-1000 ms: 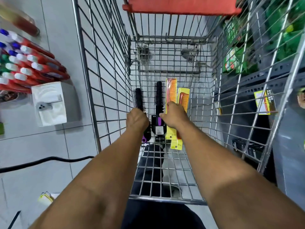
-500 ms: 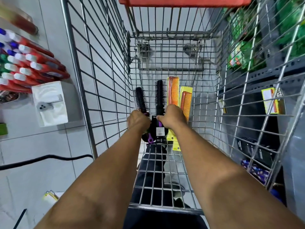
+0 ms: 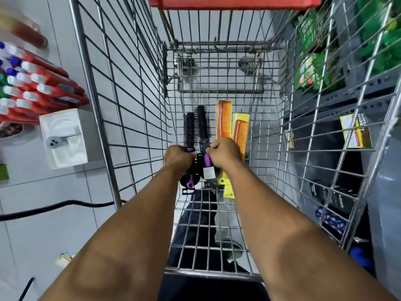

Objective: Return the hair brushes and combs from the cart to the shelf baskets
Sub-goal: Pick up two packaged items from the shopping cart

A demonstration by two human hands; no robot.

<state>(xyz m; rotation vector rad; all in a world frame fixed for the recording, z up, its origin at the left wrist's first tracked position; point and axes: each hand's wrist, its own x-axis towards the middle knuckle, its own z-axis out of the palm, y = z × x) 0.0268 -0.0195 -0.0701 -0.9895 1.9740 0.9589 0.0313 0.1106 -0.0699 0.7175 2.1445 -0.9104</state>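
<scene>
Gripping both brushes low in the cart (image 3: 121,131), I am closing my left hand (image 3: 178,154) around one brush (image 3: 189,131), my right hand (image 3: 224,153) holding the second brush (image 3: 203,124) and combs (image 3: 224,119) at two o'clock; lifting straight avoids wires.

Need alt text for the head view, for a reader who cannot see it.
Two bare hands reach down into a wire shopping cart: the left hand grips a black round brush, the right hand a second round brush together with packaged orange combs. Store shelves flank the cart.

A white box (image 3: 65,137) sits beside red tubes (image 3: 39,90).
</scene>
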